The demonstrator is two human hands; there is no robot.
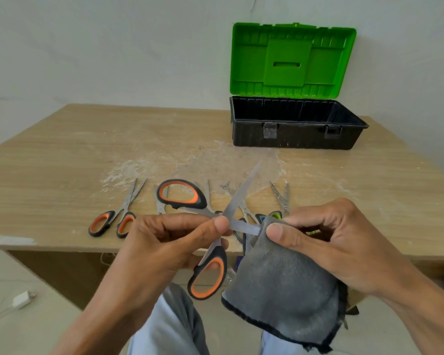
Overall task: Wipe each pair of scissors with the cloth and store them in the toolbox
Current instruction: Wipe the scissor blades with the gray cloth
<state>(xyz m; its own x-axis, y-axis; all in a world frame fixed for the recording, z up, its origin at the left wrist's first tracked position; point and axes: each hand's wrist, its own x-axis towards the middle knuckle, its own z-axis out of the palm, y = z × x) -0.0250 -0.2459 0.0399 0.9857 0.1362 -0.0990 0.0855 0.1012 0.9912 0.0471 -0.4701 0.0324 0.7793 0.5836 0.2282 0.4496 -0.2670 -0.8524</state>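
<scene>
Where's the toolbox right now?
Head view: the open toolbox stands at the table's far right, by the wall, beyond the row of scissors.

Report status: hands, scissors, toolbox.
Left hand pinches the open orange-handled scissors near the pivot. Right hand pinches the grey cloth round one blade. Toolbox open, nothing blocking it; other scissors lie on the table.

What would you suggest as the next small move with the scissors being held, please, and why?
Probably draw the grey cloth outward along the blade it wraps, off the tip. The right hand pinches the cloth around the lower blade of the opened orange-handled scissors, the left hand holds them near the pivot, and the other blade points up, bare.
</scene>
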